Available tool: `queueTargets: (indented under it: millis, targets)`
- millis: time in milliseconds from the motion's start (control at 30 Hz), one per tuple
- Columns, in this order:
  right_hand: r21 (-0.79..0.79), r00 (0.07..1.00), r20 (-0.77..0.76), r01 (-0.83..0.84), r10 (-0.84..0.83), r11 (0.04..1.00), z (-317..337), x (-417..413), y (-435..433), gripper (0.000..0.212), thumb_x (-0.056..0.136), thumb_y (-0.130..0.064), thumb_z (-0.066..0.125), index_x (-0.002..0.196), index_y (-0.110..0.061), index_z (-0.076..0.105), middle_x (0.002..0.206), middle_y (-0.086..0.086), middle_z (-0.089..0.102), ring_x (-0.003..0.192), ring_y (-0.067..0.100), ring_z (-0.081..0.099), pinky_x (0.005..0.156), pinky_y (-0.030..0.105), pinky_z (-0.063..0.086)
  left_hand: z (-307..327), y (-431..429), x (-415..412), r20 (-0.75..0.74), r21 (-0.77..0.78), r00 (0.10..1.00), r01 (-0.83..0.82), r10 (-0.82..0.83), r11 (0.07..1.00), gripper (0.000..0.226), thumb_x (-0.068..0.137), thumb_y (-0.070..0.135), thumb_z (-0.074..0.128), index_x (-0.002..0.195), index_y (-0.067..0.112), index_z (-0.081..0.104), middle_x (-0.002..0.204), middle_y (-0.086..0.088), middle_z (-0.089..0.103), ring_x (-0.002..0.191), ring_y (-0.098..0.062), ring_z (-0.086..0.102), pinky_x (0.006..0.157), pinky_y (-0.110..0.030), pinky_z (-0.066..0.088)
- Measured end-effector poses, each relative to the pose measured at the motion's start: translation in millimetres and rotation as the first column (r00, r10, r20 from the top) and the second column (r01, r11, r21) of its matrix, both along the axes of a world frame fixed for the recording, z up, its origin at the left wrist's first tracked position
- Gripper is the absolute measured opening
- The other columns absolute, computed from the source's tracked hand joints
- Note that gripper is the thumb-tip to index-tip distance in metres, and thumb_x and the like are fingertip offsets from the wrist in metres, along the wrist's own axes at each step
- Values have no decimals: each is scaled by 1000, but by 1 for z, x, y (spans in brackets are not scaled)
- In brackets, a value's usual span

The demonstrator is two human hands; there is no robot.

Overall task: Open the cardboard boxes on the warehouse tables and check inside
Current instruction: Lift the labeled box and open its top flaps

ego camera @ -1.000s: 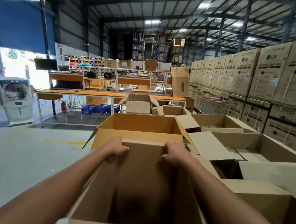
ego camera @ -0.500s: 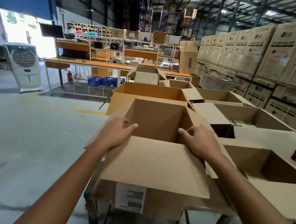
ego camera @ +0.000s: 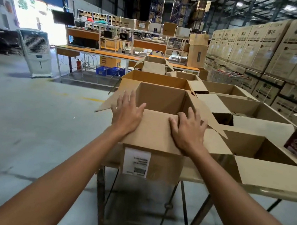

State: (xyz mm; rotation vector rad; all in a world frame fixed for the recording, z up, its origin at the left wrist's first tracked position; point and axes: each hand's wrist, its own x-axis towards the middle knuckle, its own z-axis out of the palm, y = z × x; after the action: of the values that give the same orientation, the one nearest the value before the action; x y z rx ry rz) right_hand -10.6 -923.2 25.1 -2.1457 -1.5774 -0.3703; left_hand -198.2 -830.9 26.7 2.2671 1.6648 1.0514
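While both grips lie flat, fingers spread and closed round nothing, the left hand (ego camera: 126, 113) and right hand (ego camera: 188, 131) press on the near flap (ego camera: 152, 131) of the open cardboard box (ego camera: 160, 99), which sits at the bench (ego camera: 228, 185) corner. The flap's long axis runs side to side under both palms. The box's mouth lies just beyond the fingertips, the left hand slightly nearer, so looking in should need only a lean forward. On the box's front, a white label (ego camera: 136, 162) carries a barcode, its print too blurred to read. Right of the box, stacked cartons (ego camera: 296, 46) read "LG".
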Motion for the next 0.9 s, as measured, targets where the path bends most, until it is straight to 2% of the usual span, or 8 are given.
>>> queueTargets:
  millis: [67, 267, 367, 467, 600, 667, 767, 900]
  targets:
    - [52, 996, -78, -49, 53, 997, 3, -11, -19, 51, 98, -54, 44, 139, -24, 52, 162, 10, 27, 152, 30, 11, 119, 57, 15, 3, -25, -6, 8, -14, 1000, 0, 0, 1000, 67, 101, 58, 33, 158, 26, 17, 167, -6, 11, 154, -30, 8, 121, -59, 12]
    - [321, 916, -297, -169, 269, 932, 3, -55, -92, 44, 93, -47, 63, 129, -22, 62, 159, 8, 35, 151, 25, 19, 118, 44, 18, 0, -120, -48, 42, -10, 999, 4, -3, 1000, 63, 100, 47, 50, 155, 27, 29, 168, -2, 10, 154, -26, 11, 116, -54, 30]
    - [363, 852, -370, -234, 370, 902, -17, -81, -127, 44, 93, -47, 60, 129, -22, 61, 157, 7, 38, 149, 22, 24, 114, 34, 17, -19, -168, -75, 173, -73, 985, 3, 10, 997, 57, 100, 40, 54, 152, 27, 35, 165, 0, 21, 151, -22, 22, 115, -42, 31]
    - [323, 787, -442, -309, 431, 895, -46, -111, -149, 46, 94, -47, 61, 133, -23, 58, 154, 3, 42, 145, 17, 30, 109, 25, 20, -44, -205, -108, 223, -75, 974, -26, 42, 997, 49, 100, 34, 57, 146, 22, 45, 154, -1, 42, 141, -18, 39, 107, -25, 33]
    - [302, 648, -562, -417, 513, 857, -89, -159, -160, 59, 87, -59, 52, 131, -21, 60, 144, 4, 54, 135, 16, 46, 110, 34, 40, -84, -235, -159, 303, -21, 948, -90, 92, 996, 45, 97, 29, 59, 140, 15, 53, 142, -2, 54, 133, -18, 49, 109, -31, 42]
    - [272, 598, -611, -456, 518, 847, -109, -186, -159, 59, 86, -56, 56, 131, -18, 60, 141, 4, 56, 133, 15, 48, 110, 33, 40, -106, -243, -182, 322, 6, 940, -122, 114, 992, 49, 95, 28, 59, 141, 12, 52, 142, -3, 54, 134, -17, 49, 111, -31, 40]
    - [229, 538, -669, -507, 513, 831, -136, -227, -150, 56, 88, -41, 67, 136, -16, 56, 141, 2, 55, 132, 13, 47, 110, 29, 38, -139, -247, -217, 351, -60, 919, -170, 181, 984, 53, 95, 33, 59, 144, 15, 50, 146, -2, 52, 139, -16, 45, 113, -36, 39]
    - [225, 479, -705, -549, 524, 805, -163, -279, -108, 68, 83, -56, 60, 139, -18, 52, 146, 2, 50, 137, 16, 45, 109, 46, 43, -169, -221, -272, 338, -149, 900, -239, 277, 959, 58, 93, 41, 57, 145, 16, 49, 147, 0, 50, 139, -14, 42, 115, -28, 33]
